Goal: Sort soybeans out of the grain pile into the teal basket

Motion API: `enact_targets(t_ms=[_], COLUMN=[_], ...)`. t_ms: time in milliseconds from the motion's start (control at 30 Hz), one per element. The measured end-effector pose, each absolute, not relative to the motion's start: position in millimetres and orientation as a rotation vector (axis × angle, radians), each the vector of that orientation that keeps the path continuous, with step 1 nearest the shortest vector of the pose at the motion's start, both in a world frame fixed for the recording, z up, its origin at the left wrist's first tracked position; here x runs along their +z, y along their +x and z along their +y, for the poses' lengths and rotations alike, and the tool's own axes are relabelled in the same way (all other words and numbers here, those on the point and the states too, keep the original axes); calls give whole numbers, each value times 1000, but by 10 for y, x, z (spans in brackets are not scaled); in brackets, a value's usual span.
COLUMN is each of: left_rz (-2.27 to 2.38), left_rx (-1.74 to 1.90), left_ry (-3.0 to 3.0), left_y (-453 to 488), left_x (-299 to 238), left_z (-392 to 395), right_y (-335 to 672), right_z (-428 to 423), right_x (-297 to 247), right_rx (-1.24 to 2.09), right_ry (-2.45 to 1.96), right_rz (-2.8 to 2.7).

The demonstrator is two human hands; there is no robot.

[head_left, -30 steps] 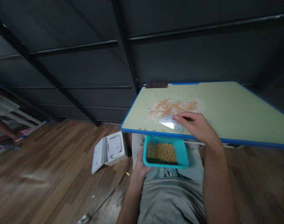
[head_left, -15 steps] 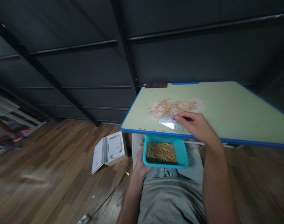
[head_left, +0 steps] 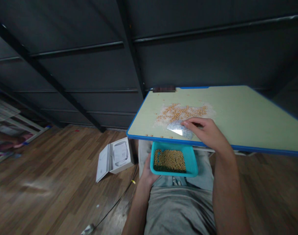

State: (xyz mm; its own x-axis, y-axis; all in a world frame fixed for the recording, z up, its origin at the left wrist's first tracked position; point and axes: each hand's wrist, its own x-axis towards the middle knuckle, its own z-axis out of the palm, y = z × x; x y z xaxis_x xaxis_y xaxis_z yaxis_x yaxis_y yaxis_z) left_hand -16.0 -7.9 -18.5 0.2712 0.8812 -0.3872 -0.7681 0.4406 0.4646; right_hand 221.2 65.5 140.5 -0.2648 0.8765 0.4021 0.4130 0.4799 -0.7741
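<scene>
My left hand (head_left: 149, 171) grips the left side of a teal plastic tub (head_left: 191, 160) in my lap, just below the table edge; its fingers are partly hidden behind the tub. A layer of yellow soybeans (head_left: 172, 160) lies inside. On the table, my right hand (head_left: 201, 129) pinches the upper right part of a clear, half-round plastic piece (head_left: 179, 129) between thumb and fingers. Its lower part shines with glare. Just beyond it are scattered soybeans (head_left: 178, 112) amid a white, grain-like spread.
The pale green table (head_left: 249, 120) has a blue rim, with a few loose beans along its near edge. A dark pixelated object (head_left: 163, 89) sits at the back. An open white box (head_left: 119, 153) and a cable (head_left: 117, 202) lie on the wooden floor at left. Dark panelling stands behind.
My hands, the tub and the plastic piece stay in place. At the far left, another person's arm has shifted slightly.
</scene>
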Motion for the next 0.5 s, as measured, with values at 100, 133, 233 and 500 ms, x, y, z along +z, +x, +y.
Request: enact_targets(t_ms=[100, 133, 233, 500], left_rz=[666, 669, 669, 620], left_rx=[1131, 1132, 1134, 1131], left_ry=[195, 192, 192, 214], left_y=[-153, -151, -149, -169], left_x=[-173, -170, -174, -247], left_z=[-77, -76, -70, -63], right_y=[2214, 2214, 2212, 2208], right_z=[657, 656, 652, 650], right_x=[1402, 1402, 1405, 1406], right_rx=[682, 683, 693, 692], right_ry=[-1079, -1079, -1077, -1077], right_rz=[-1864, -1863, -1859, -1857])
